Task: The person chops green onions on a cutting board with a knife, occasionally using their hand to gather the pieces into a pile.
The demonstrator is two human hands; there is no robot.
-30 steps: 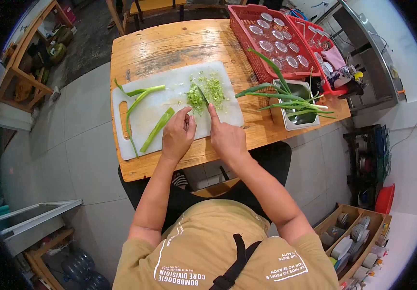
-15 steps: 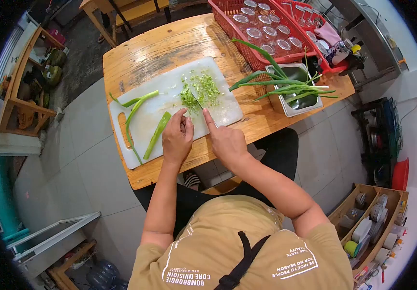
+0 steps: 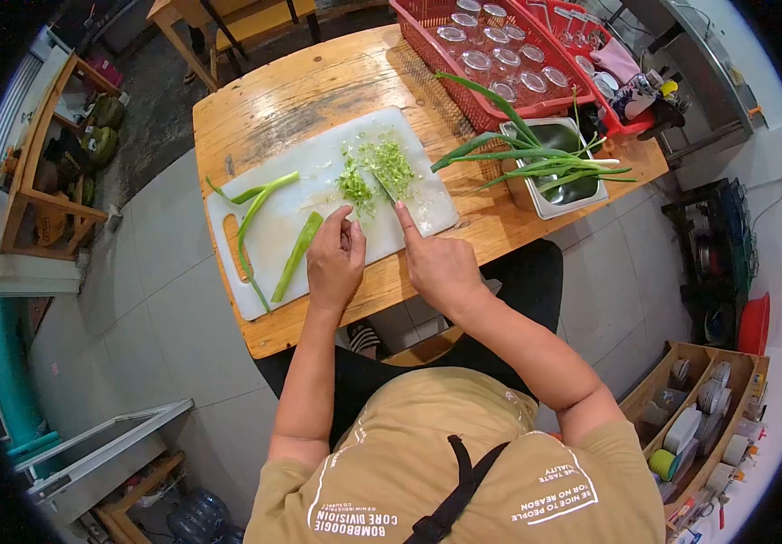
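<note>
My right hand [image 3: 445, 274] grips a knife [image 3: 385, 189], its index finger stretched along the blade's back and its handle hidden under the palm. The blade rests on the white cutting board [image 3: 323, 192] among chopped green onion [image 3: 389, 165], with a smaller heap left of the blade. Curled fingers close my left hand [image 3: 336, 263] at the board's near edge, and nothing shows in them. Just left of it lies a thick green onion piece [image 3: 297, 257]. Farther left, a longer green onion stalk [image 3: 253, 216] crosses the board near the handle slot.
On the wooden table [image 3: 282, 82], a metal container [image 3: 558, 201] with whole green onions across it stands at the right. Behind it are a red basket [image 3: 474, 111] of upturned glasses and a second red basket [image 3: 631, 122] of utensils.
My right hand and the knife have shifted slightly right, away from the small heap, widening the gap to my left hand. My left hand has hardly moved.
</note>
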